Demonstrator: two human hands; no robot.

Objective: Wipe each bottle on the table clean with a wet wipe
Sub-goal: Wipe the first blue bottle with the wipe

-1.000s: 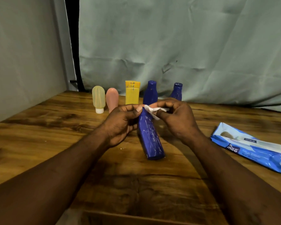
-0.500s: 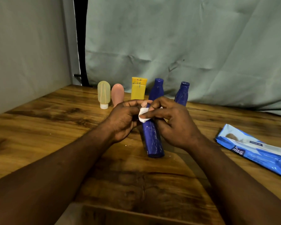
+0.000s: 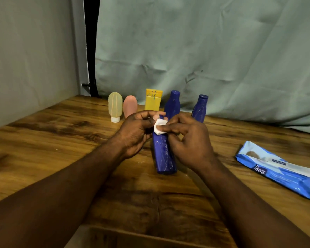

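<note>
Right hand (image 3: 188, 140) pinches the wet wipe (image 3: 158, 127) against the neck of the blue bottle (image 3: 164, 154). Left hand (image 3: 136, 133) curls round the cap end. Bottle long axis runs from both hands down toward the table (image 3: 61, 140); the body lies directly below the right hand

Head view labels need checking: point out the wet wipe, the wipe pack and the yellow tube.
wet wipe (image 3: 158, 126), head view, white bunched middle.
wipe pack (image 3: 284, 178), head view, blue front face.
yellow tube (image 3: 152, 103), head view, lower body.

"mee mee" on wipes pack (image 3: 277, 170)
</note>
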